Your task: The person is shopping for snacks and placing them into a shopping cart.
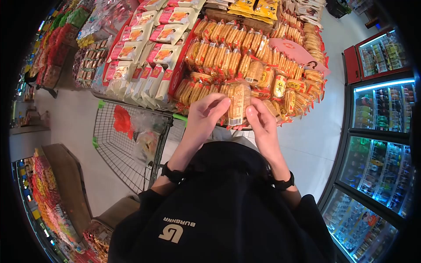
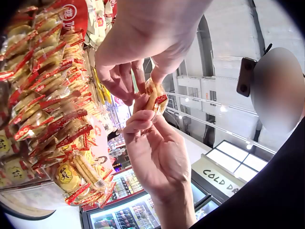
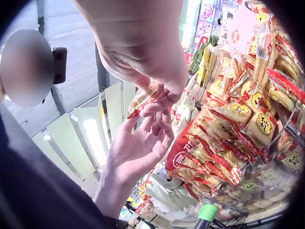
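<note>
In the head view, a clear-wrapped packet of rice crackers (image 1: 239,103) with a barcode at its lower end stands between both hands, its printed side toward the head camera. My left hand (image 1: 204,114) pinches its left edge, thumb in front. On the opposite edge my right hand (image 1: 264,120) grips it the same way. From the left wrist, the packet (image 2: 156,98) is seen side-on, red print along its wrapper, with the fingers of both hands around it. The right wrist view shows the packet (image 3: 142,101) partly hidden by the right hand.
Behind the hands a display holds rows of similar cracker packets (image 1: 219,57) and pink-and-white bags (image 1: 171,35). A shopping cart (image 1: 127,149) with a few bagged items stands at the left. Lit drink coolers (image 1: 377,162) line the right side.
</note>
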Available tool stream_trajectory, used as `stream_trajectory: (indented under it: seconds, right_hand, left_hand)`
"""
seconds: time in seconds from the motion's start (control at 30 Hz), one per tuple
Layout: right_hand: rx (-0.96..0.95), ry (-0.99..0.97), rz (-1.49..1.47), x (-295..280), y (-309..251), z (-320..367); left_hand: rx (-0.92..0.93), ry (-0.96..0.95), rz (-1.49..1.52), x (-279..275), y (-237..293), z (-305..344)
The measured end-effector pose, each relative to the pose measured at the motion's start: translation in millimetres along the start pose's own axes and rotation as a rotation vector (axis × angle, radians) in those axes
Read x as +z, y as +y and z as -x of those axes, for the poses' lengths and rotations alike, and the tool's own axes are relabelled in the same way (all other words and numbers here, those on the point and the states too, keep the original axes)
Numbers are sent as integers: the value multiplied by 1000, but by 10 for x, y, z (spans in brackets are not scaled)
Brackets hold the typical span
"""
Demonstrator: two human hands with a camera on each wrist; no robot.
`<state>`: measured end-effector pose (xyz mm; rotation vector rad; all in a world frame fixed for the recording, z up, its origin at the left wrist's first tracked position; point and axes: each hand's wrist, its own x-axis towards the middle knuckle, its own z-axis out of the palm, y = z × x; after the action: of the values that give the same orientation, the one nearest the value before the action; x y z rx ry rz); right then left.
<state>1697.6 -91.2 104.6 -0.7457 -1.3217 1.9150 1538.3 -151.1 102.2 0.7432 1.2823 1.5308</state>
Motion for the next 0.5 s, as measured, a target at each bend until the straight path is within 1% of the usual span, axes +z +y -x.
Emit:
stream_trajectory:
  seconds: [0.03,0.13,0.23,0.33,0.43,0.5]
  right_hand:
    - [-12,-6,8,26,14,-12]
    - [-91,76,50,111,81,-1]
    - [-190,133,269,152,111,5]
    - [-227,156,366,221,44,36]
    - [-222,185,413,244,51,69]
    - [-294,273,617,250,97,90]
  left_hand:
    - [2,21,-4,-17,-17,3]
    - [13,15,-7,-103,-59,48]
    - [89,19,30,-131,-53,108]
    - [102,-5,3,-214,-89,116]
    - [76,-19,-23,-256,-94,120]
    - [73,-55,20,-228,-48,136]
